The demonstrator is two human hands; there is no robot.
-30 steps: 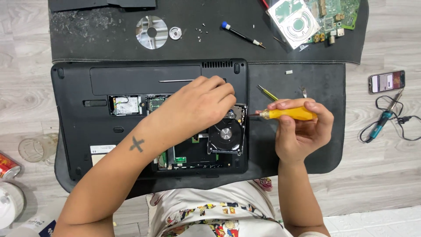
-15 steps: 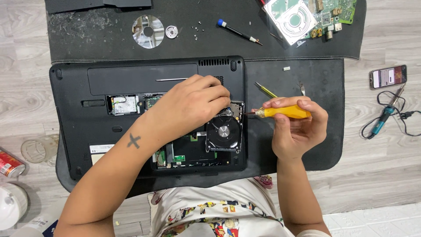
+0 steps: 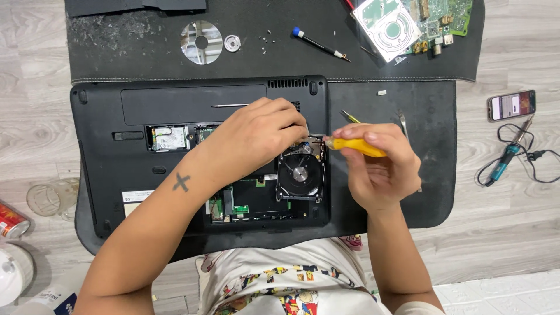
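Observation:
An upturned black laptop (image 3: 116, 175) lies on a black mat with its bottom cover off, showing green boards and a black hard drive (image 3: 300, 175). My left hand (image 3: 256, 137) rests over the open bay, fingertips at the drive's top edge. In my right hand (image 3: 382, 169) is a yellow-handled screwdriver (image 3: 356, 147), held level with its tip pointing left at the drive's top right corner. The tip itself is hidden behind my left fingers.
On the far mat lie a shiny disc (image 3: 201, 42), a small round part (image 3: 232, 43), tiny screws (image 3: 265, 41), a blue-capped screwdriver (image 3: 321, 44) and circuit boards (image 3: 408, 20). Tweezers (image 3: 403, 123) lie beside the laptop. A phone (image 3: 511, 105) and soldering iron (image 3: 506, 163) sit right; a glass (image 3: 49, 198) left.
Both hands stay at the drive's top corner. My right hand has shifted its grip on the yellow screwdriver slightly; my left fingers have curled a little closer to the tip.

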